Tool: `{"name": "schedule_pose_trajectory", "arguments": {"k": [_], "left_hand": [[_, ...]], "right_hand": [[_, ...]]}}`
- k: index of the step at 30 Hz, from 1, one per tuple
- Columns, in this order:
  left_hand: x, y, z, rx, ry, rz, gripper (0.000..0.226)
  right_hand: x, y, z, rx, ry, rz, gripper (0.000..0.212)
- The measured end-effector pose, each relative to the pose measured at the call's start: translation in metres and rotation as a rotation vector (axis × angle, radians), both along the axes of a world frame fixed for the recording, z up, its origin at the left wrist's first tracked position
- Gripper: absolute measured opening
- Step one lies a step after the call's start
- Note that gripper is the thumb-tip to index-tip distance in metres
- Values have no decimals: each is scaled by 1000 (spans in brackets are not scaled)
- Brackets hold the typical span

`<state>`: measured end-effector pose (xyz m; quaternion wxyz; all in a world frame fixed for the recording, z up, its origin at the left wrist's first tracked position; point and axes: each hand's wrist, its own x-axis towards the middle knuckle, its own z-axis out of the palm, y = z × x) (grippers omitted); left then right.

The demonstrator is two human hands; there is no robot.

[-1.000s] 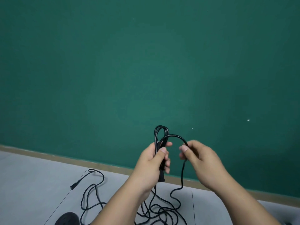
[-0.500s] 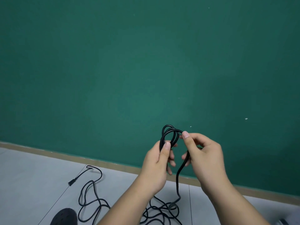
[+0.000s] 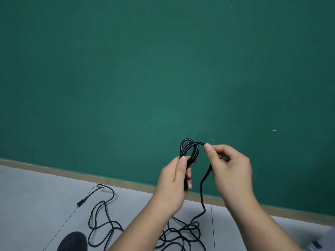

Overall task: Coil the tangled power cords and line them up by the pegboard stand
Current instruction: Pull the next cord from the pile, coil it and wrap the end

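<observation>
The thin black rubber power cord [image 3: 189,151] is partly coiled: its small loops stand upright at 5 o'clock in view, gripped by the left hand [image 3: 174,180]. The right hand [image 3: 230,171], at the loops' 3 o'clock, pinches the newest loop, which arched wide a second ago and now lies against the bundle. The slack drops to a tangle on the grey tiled floor [image 3: 36,205]. What seems to be its connector end [image 3: 79,204] lies at 8 o'clock, near a black shoe [image 3: 72,241].

one black perforated shoe [image 3: 72,241]
</observation>
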<state>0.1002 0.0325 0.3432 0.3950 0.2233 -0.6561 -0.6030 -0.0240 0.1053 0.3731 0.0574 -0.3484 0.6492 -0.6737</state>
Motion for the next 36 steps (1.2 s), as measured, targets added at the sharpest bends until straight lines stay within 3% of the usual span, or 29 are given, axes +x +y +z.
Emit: {"name": "schedule_pose_trajectory", "arguments": {"k": [4, 10, 18, 26, 31, 36], "left_hand": [[0, 0, -7, -126, -119, -10, 28], [3, 3, -5, -333, -239, -9, 20], [5, 5, 0, -327, -247, -168, 23], [3, 2, -5, -347, -252, -116, 24], [3, 1, -6, -86, -192, -201, 25], [5, 3, -5, -17, -238, -252, 28]], "right_hand": [[8, 0, 2, -39, -192, 132, 10], [6, 2, 4, -39, -223, 164, 7], [5, 2, 6, -13, -273, 224, 9], [2, 3, 4, 67, -63, 281, 20], [-16, 0, -5, 234, 255, 252, 32], [-22, 0, -8, 259, 385, 201, 32]]}}
